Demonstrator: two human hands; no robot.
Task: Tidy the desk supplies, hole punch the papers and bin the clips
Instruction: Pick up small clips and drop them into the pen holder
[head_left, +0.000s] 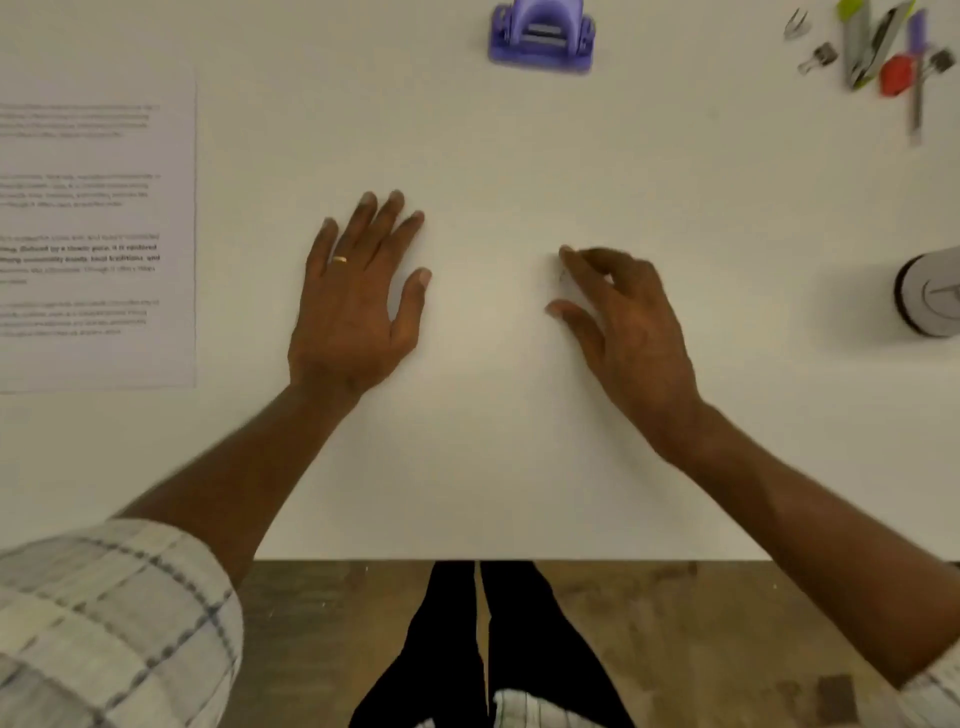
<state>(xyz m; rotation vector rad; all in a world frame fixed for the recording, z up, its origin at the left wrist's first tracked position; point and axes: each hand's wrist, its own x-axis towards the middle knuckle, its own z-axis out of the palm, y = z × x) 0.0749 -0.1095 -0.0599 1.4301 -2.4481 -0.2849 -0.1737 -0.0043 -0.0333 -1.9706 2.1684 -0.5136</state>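
My left hand (358, 291) lies flat on the white desk (493, 441) with straight, spread fingers and holds nothing. My right hand (623, 317) hovers just right of it, fingers loosely curled, thumb and forefinger apart; it is blurred and I see nothing in it. A purple hole punch (541, 34) stands at the far middle edge. A printed sheet of paper (98, 234) lies at the far left. Binder clips (818, 57) lie among other supplies at the far right corner.
The far right corner also holds a green and silver stapler (867, 47), a red item (896, 75) and a purple pen (917, 78). A round white and dark container (930, 296) sits at the right edge. The desk's near edge runs above a wooden floor (675, 634).
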